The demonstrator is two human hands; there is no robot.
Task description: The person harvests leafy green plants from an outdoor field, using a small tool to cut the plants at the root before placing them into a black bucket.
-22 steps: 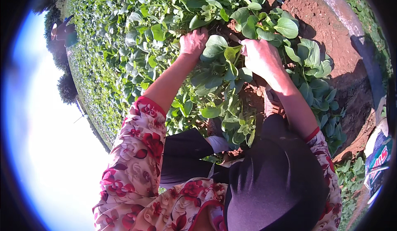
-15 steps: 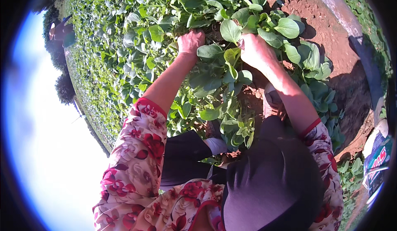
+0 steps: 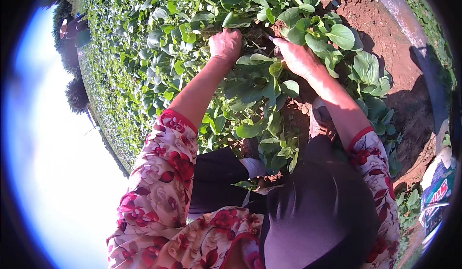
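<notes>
My left hand (image 3: 225, 45) is closed low among the leafy greens (image 3: 250, 131), its fingertips hidden by foliage and shade. What it grips does not show clearly. Just to its right, across a narrow shaded gap, my right hand (image 3: 299, 58) is also closed, with the thumb side toward the left hand. A small pale tip (image 3: 273, 39) juts out by its thumb; whether this belongs to a tool or a stem I cannot make out. Broad, rounded green leaves surround both hands, and a yellowish leaf (image 3: 275, 69) hangs just below the gap.
Reddish bare soil (image 3: 380, 33) lies to the right, bordered by a pale curved strip (image 3: 392, 4). My shoe (image 3: 321, 119) stands among the plants. A printed bag (image 3: 437, 187) lies at the far right. Another person (image 3: 72, 29) is in the field at the far left.
The broad leaf that stood upright beside my right hand is no longer upright there. Both hands have shifted slightly farther away, and the gap between them shows more open.
</notes>
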